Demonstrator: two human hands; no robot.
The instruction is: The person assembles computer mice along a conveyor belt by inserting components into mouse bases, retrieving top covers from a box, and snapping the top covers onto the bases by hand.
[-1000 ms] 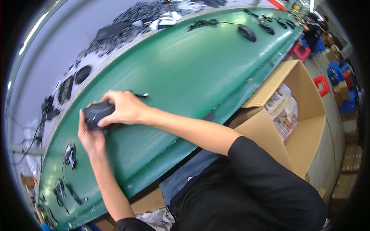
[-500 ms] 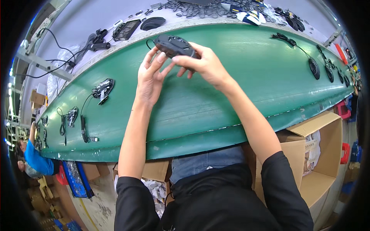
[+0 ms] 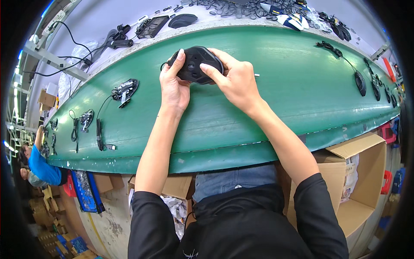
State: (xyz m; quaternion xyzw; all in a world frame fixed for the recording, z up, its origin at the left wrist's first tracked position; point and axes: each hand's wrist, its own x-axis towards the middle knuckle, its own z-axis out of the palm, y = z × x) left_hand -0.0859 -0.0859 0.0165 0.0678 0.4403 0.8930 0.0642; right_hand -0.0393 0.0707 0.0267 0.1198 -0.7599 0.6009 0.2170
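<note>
Both hands hold a black computer mouse (image 3: 196, 56) above the green conveyor belt (image 3: 215, 134), its flat underside facing up. My left hand (image 3: 174, 90) is closed around its left end, thumb pressed on the edge. The right hand (image 3: 239, 82) grips the other end, with the thumb lying across the underside. My fingers beneath the mouse are hidden. A bit of black cable shows at its left side, and a small light-coloured plug (image 3: 257, 75) pokes out beside my right hand. Left of my hands, an opened mouse (image 3: 126, 91) with exposed inner parts lies on the belt, its cable trailing nearer me.
More opened mice (image 3: 86, 120) lie farther left, near a person in blue (image 3: 43, 166). Several corded mice (image 3: 360, 83) rest at the right. A ledge behind holds a black mouse shell (image 3: 183, 20) and many small dark parts. An open cardboard box (image 3: 358, 207) stands low right.
The mouse has been turned so its underside faces up, and it sits slightly lower. My left thumb and fingers have closed on it, where before they were spread.
</note>
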